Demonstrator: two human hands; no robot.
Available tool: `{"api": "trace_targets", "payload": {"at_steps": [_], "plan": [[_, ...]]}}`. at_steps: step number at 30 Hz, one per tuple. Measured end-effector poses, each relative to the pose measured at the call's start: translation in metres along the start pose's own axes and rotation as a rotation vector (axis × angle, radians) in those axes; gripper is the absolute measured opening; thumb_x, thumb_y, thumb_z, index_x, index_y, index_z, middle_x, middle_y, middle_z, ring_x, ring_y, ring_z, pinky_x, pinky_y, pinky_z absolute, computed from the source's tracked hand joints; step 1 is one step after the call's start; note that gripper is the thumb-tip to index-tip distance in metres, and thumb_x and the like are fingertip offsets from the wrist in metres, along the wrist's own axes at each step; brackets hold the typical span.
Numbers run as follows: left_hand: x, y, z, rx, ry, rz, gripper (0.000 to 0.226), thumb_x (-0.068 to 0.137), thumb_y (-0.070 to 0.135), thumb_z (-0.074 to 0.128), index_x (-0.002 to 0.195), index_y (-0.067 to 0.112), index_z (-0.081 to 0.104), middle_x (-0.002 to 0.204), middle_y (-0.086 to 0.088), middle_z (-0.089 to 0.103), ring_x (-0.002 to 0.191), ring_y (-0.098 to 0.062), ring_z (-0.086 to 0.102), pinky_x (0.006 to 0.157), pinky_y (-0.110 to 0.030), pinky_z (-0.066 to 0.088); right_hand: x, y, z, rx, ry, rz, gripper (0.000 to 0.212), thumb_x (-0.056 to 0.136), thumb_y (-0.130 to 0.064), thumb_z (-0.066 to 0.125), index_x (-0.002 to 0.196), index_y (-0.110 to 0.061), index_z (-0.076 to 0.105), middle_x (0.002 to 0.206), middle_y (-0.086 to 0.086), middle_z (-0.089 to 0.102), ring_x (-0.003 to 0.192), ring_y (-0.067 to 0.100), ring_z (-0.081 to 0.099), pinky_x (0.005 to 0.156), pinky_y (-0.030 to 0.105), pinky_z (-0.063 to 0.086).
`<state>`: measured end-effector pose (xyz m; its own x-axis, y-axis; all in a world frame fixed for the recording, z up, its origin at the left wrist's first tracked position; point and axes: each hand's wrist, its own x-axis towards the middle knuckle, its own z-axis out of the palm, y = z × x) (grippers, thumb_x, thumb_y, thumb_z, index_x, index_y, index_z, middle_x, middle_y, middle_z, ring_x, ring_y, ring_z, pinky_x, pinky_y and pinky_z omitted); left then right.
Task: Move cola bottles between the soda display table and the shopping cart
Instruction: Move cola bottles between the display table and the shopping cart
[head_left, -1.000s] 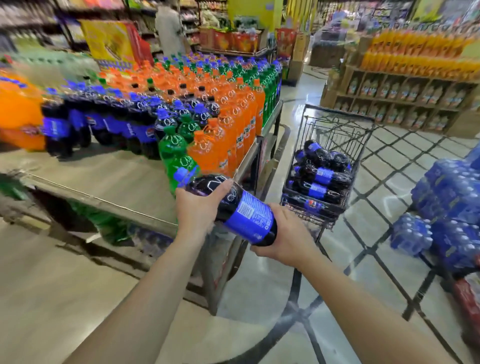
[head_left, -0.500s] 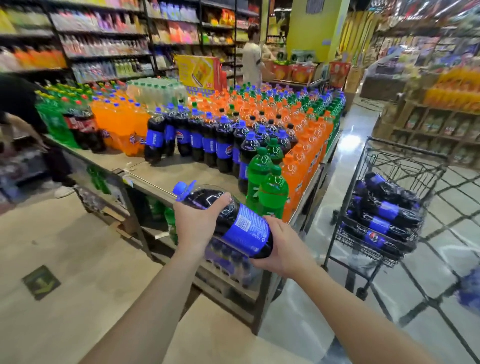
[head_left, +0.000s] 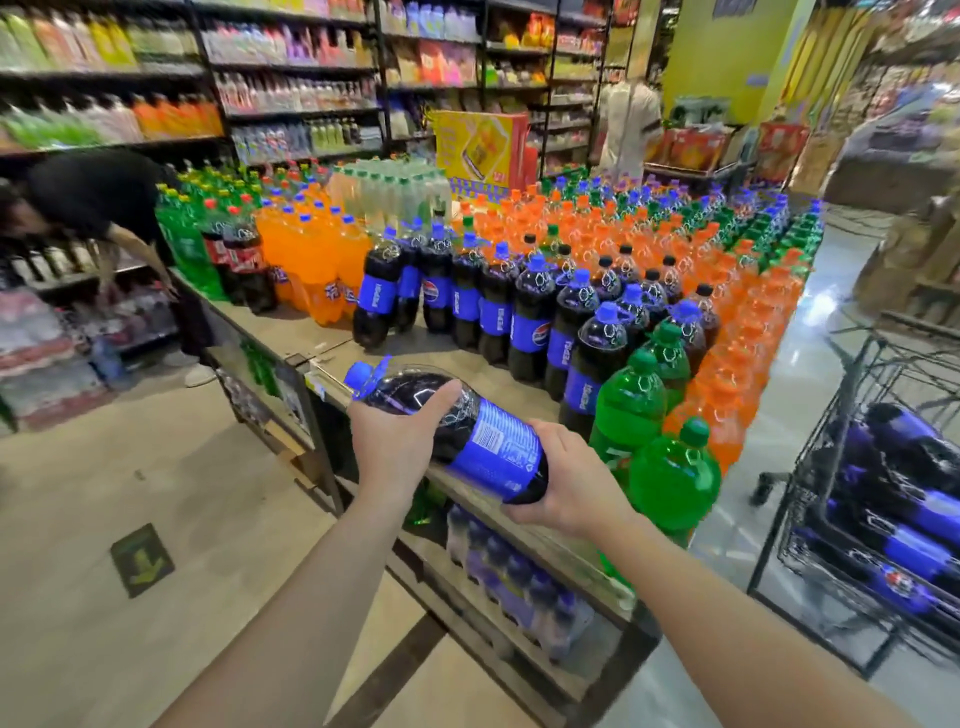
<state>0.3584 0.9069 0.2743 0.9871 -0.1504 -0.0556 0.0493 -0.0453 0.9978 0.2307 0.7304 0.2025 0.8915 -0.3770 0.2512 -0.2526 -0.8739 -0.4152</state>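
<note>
We hold one cola bottle (head_left: 457, 431) with both hands, and it lies almost flat, above the near corner of the soda display table (head_left: 332, 335). Its long axis goes from upper left to lower right: the blue cap points to the left and away from us, the base points to our right side. Our left hand (head_left: 395, 441) is curled round the shoulder of the bottle, just below the neck, with the thumb on top. Our right hand (head_left: 566, 488) cups the base from below and behind, the fingers wrapped under it.

The bare part of the table top is directly under and beyond the cap end, in front of the row of standing cola bottles (head_left: 488, 306). So the left hand is the nearer one to this free place. The shopping cart (head_left: 841, 395), with more cola bottles lying inside, is well apart on our right, behind the base end.

We judge that, to stand the bottle on the table, the base must swing down and forward while the cap comes up.
</note>
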Motion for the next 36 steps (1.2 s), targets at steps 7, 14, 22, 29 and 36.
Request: {"api": "trace_targets", "payload": {"at_steps": [7, 14, 22, 29, 36], "plan": [[0.096, 0.0, 0.038, 0.061, 0.025, 0.011, 0.111, 0.042, 0.077, 0.092, 0.126, 0.01, 0.063, 0.115, 0.002, 0.073, 0.109, -0.019, 0.07, 0.1, -0.04, 0.056, 0.096, 0.026, 0.022, 0.024, -0.017, 0.033, 0.108, 0.051, -0.066, 0.078, 0.144, -0.022, 0.044, 0.136, -0.001, 0.056, 0.123, 0.026, 0.054, 0.106, 0.043, 0.044], [0.185, -0.014, 0.087, 0.056, -0.082, -0.013, 0.104, 0.049, 0.065, 0.097, 0.131, 0.014, 0.059, 0.12, 0.003, 0.071, 0.111, -0.017, 0.068, 0.103, -0.041, 0.056, 0.162, 0.057, 0.049, 0.017, -0.019, 0.148, 0.114, 0.052, -0.071, 0.076, 0.151, -0.026, 0.039, 0.141, -0.006, 0.052, 0.127, 0.02, 0.051, 0.108, 0.042, 0.043], [0.295, -0.029, 0.163, 0.096, -0.298, 0.038, 0.087, 0.05, 0.056, 0.097, 0.12, 0.015, 0.065, 0.115, 0.002, 0.074, 0.109, -0.016, 0.071, 0.101, -0.043, 0.058, 0.235, 0.091, 0.082, 0.005, 0.04, 0.389, 0.118, 0.056, -0.062, 0.084, 0.155, -0.026, 0.033, 0.151, -0.007, 0.045, 0.135, 0.02, 0.046, 0.112, 0.04, 0.04], [0.365, -0.027, 0.224, 0.181, -0.527, 0.003, 0.083, 0.06, 0.048, 0.099, 0.117, 0.01, 0.053, 0.114, 0.003, 0.064, 0.105, -0.018, 0.064, 0.088, -0.032, 0.047, 0.288, 0.105, 0.098, 0.032, 0.105, 0.64, 0.115, 0.056, -0.058, 0.089, 0.152, -0.026, 0.035, 0.147, -0.009, 0.047, 0.134, 0.017, 0.047, 0.109, 0.038, 0.043], [0.384, -0.038, 0.266, 0.221, -0.655, 0.111, 0.064, 0.06, 0.027, 0.103, 0.103, 0.021, 0.056, 0.101, 0.006, 0.064, 0.098, -0.015, 0.064, 0.086, -0.027, 0.046, 0.31, 0.117, 0.127, 0.102, 0.207, 0.897, 0.109, 0.054, -0.043, 0.094, 0.148, -0.025, 0.042, 0.144, -0.008, 0.052, 0.132, 0.016, 0.05, 0.107, 0.033, 0.043]]}}
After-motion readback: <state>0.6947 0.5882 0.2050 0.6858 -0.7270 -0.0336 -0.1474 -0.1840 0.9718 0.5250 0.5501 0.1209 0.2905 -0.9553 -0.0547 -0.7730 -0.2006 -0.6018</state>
